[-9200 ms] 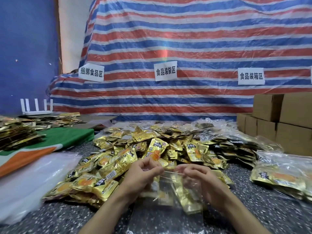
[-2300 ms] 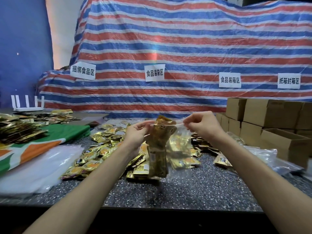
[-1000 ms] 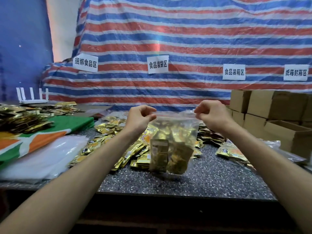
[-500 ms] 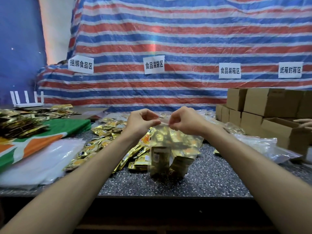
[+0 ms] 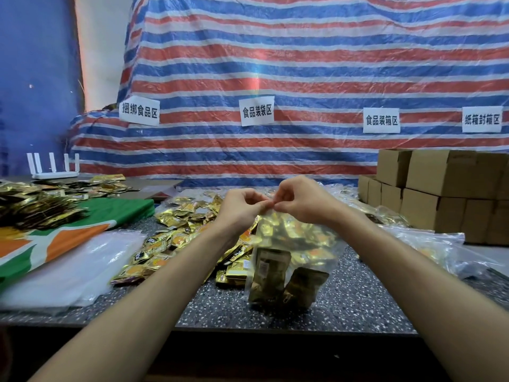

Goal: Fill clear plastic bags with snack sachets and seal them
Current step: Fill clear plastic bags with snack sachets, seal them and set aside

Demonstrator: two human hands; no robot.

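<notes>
Both hands are up in front of the person, and the clear plastic bag [image 5: 289,252] hangs between them. The left hand [image 5: 242,206] pinches the bag's top edge between thumb and curled fingers, and the right hand [image 5: 300,201] pinches the same edge just beside it, fingertips all but meeting at the middle of the mouth. Through the film you can see gold snack sachets [image 5: 271,274] packed inside, some of them standing on end. The bag's bottom sits low over the speckled worktop [image 5: 358,307], near its front edge. Whether it rests there or just hangs clear, I cannot tell from here.

Taking the bag as centre: from nine to eleven o'clock there's a spread of loose sachets [image 5: 176,241], gold and orange, lying on the worktop. Further out at nine o'clock is a flat stack of empty clear bags [image 5: 74,266], overlapping a green and orange cloth [image 5: 68,230]. At three o'clock lie filled bags [image 5: 429,249], crinkled and shiny. Beyond them, toward two o'clock, cardboard boxes [image 5: 440,194] are stacked in rows. At twelve o'clock a red, white and blue striped tarpaulin [image 5: 303,64] fills the back, with white paper signs [image 5: 256,111] stuck to it. Far off at ten o'clock stands a white router [image 5: 53,168].
</notes>
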